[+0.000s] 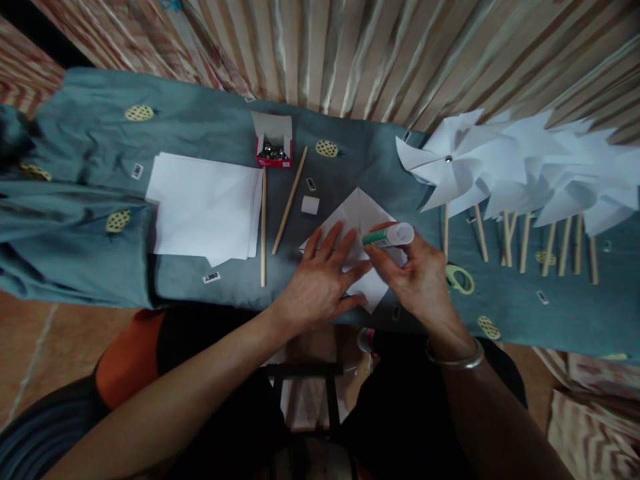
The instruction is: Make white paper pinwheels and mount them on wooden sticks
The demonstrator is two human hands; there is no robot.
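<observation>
A white square of paper [359, 208] lies cornerwise on the cloth in front of me, with crease lines in it. My left hand [323, 283] rests flat on its left part, fingers spread. In my right hand [417, 277] is a glue stick [387, 235] with a green label, tilted over the right side of the paper. Whether its tip touches the paper is hidden. A small white cap [310, 205] stands just beyond the paper's left edge. Two wooden sticks, one upright in view [263, 230] and one slanted [290, 200], lie left of it.
A stack of white paper [205, 207] lies at the left. Behind it stands an open red box [274, 150] of shiny metal pieces. Several paper pinwheels [460, 157] on sticks overlap at the right. Scissors with yellow-green handles [460, 279] lie by my right hand. A blue-green cloth [200, 113] covers the table.
</observation>
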